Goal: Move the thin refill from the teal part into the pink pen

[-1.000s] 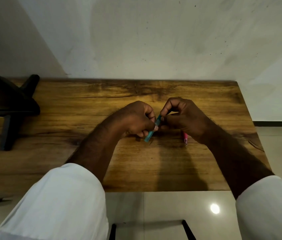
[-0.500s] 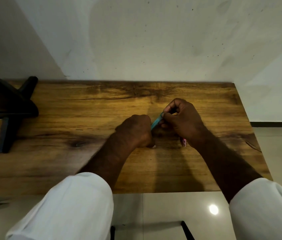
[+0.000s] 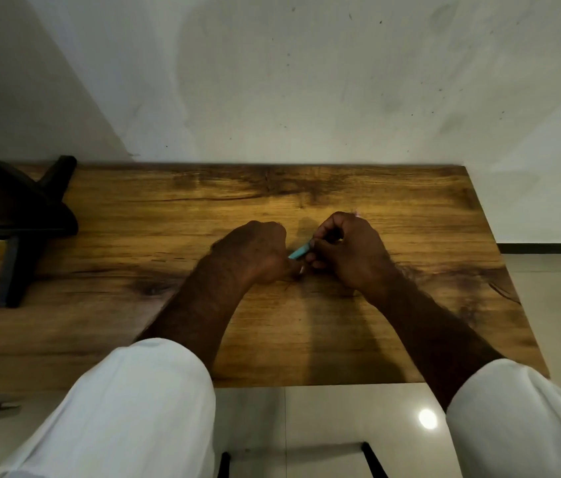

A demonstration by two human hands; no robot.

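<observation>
On the wooden table (image 3: 410, 208) my two hands meet around a short teal part (image 3: 300, 251), which lies slanted between them. My right hand (image 3: 348, 251) pinches its upper end with curled fingers. My left hand (image 3: 255, 251) is curled at its lower end, and its knuckles hide that end. A small pale tip (image 3: 301, 269) pokes out below my left fingers; I cannot tell whether it is the thin refill. The pink pen is hidden behind my right hand, apart from a faint pink speck (image 3: 356, 213) at the hand's top.
A black stand (image 3: 20, 232) with legs sits on the table's left end. A white wall runs along the far edge. The table's right edge drops to a tiled floor (image 3: 547, 305). A black frame (image 3: 368, 457) shows below the near edge.
My left hand dropped lower and now covers the teal part's lower end. The pink tip that stuck out under my right hand no longer shows. Both hands stayed close together.
</observation>
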